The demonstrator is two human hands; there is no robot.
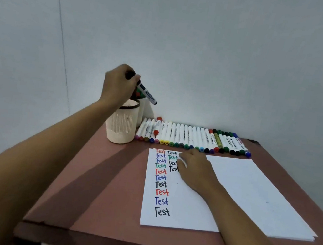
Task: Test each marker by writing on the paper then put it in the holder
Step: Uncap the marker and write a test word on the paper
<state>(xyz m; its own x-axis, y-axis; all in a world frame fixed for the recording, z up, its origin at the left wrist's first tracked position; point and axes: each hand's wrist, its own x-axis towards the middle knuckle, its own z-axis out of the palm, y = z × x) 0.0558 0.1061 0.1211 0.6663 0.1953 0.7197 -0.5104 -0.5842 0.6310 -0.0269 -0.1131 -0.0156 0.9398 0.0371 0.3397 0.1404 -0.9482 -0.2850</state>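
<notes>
From the head camera, the left hand (118,85) is raised over the holder (121,127), its fingers curled round the upper end of a marker (147,93). The marker has a white barrel with dark ends and hangs tilted, its lower end pointing down and to the right. It is just above and a little right of the holder's dark rim, not inside it. The holder is a cream cup with slatted sides, standing on the far left part of the reddish-brown table (98,177). Just behind it is something white, mostly hidden, with red and green tips showing under the hand. The right hand (195,167) rests on the paper (235,191) with loosely bent fingers and holds nothing. The paper is a small stack of white sheets lying near the middle and right of the table. Down its left side runs a column of the word "Test" in red, blue, green and black. A shorter second column beside it is partly covered by the right hand's fingers. Beyond the paper's far edge, a row of markers (193,139) lies side by side, caps toward the paper, stretching from just beside the holder to the right. One red-capped marker (157,129) sits on top of the row near its left end. A pale wall (205,46) stands behind the table.
</notes>
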